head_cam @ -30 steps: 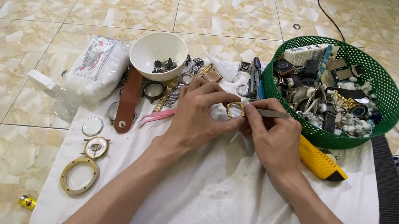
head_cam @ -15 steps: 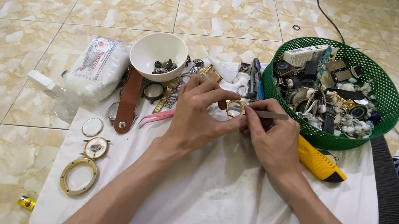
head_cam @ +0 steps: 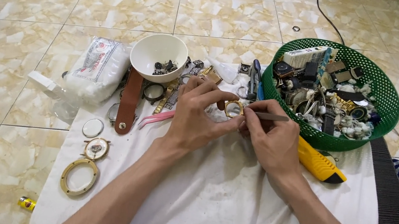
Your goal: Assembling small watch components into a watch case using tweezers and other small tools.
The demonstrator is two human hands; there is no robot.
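White cloth [head_cam: 229,205] spread on the tiled floor [head_cam: 30,17]; a gold ring frame [head_cam: 79,177] and a small gold case [head_cam: 96,149] lie at its near left edge

Left hand [head_cam: 197,119] holds a small gold watch case [head_cam: 233,109] above the cloth, fingers closed on its rim from both sides. Right hand [head_cam: 271,138] pinches slim metal tweezers [head_cam: 269,117], tips at the case edge

Judgement: case is light, rigid, smooth metal, likely slippery; the glass face looks scratch-prone and fragile. Best held by the rim, as now, not across the face

Yellow utility knife [head_cam: 321,166] lies just right of the right hand; pink tweezers [head_cam: 156,118] left. Beyond: white bowl [head_cam: 158,52] with small parts, green basket [head_cam: 386,98] full of watch pieces
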